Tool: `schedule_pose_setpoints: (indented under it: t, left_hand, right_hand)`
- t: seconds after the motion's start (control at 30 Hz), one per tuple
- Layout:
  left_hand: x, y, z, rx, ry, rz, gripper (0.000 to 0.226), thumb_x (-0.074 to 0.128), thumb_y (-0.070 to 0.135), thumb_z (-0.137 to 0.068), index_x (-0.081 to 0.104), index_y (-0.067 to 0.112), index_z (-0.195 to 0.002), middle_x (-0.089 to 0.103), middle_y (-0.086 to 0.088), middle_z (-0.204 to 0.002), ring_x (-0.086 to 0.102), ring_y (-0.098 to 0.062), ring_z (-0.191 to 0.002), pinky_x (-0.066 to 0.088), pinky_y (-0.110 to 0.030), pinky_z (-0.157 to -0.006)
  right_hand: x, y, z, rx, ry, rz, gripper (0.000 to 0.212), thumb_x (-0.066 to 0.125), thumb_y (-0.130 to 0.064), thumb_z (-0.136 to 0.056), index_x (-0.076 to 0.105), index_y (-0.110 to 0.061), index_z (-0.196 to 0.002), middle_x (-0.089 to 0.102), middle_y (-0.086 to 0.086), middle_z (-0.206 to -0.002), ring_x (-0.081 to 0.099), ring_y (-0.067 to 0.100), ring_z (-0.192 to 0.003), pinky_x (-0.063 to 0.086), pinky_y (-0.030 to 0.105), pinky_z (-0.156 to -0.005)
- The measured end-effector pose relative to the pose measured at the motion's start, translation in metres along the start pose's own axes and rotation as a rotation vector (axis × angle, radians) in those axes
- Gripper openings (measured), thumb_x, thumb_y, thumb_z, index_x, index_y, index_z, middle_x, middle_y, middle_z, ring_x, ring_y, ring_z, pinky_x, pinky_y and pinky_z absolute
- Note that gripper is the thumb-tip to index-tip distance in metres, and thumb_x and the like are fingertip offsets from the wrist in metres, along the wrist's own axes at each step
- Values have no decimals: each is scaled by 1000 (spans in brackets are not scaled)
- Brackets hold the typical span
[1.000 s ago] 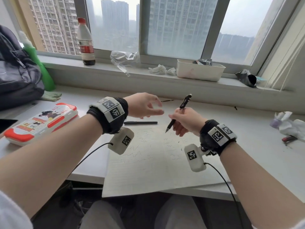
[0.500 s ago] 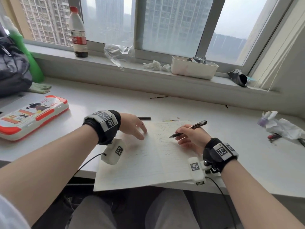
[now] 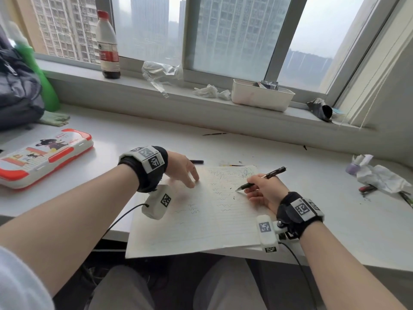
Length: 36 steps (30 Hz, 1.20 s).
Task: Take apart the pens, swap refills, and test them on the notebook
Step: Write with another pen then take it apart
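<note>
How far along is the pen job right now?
Testing stage. Done: squiggles already mark the open notebook. In hand: the right hand has a black pen in a writing grip, tip at the page; the left hand steadies the page. Left: another pen beyond it, untested perhaps.

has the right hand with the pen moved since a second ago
Yes. The right hand has come down from above the notebook, and the pen tip now meets its right-hand page.

Bare desk [image 3: 312, 182] right of notebook [image 3: 201, 220]; crumpled paper [image 3: 384, 177] far right, pencil case [image 3: 42, 155] left.
</note>
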<state>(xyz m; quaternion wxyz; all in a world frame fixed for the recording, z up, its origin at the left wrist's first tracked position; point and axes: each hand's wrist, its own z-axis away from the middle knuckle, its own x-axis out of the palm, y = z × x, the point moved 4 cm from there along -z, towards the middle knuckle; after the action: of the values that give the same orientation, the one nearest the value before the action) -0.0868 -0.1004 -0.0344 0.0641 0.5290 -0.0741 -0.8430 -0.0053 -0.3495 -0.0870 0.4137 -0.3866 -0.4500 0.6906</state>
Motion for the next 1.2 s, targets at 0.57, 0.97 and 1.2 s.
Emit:
schedule_pose_setpoints:
  t: [0.57, 0.97, 1.2]
  left_hand:
    - [2, -4, -7, 11, 35, 6, 44, 64, 47, -86, 59, 39, -129, 55, 6, -115, 53, -14, -105, 40, -29, -90]
    - [3, -4, -7, 5, 47, 22, 44, 64, 49, -86, 59, 39, -128, 51, 9, -114, 50, -13, -105, 39, -30, -92]
    - [3, -3, -6, 2, 43, 19, 43, 63, 48, -86, 59, 39, -128, 55, 3, -130, 52, -16, -115, 39, -34, -100]
  right_hand:
    - [3, -1, 12, 1, -57, 44, 11, 58, -10, -92, 59, -1, -87, 66, 10, -61, 59, 18, -47, 47, 23, -39]
    - [11, 1, 23, -5, -159, 137, 9, 62, -14, -89, 59, -8, -84, 71, 13, -71, 57, 15, -49, 44, 21, -43]
    - [-10, 6, 20, 21, -81, 118, 9, 59, -10, -89, 60, -5, -82, 67, 12, -61, 56, 17, -45, 44, 22, -38]
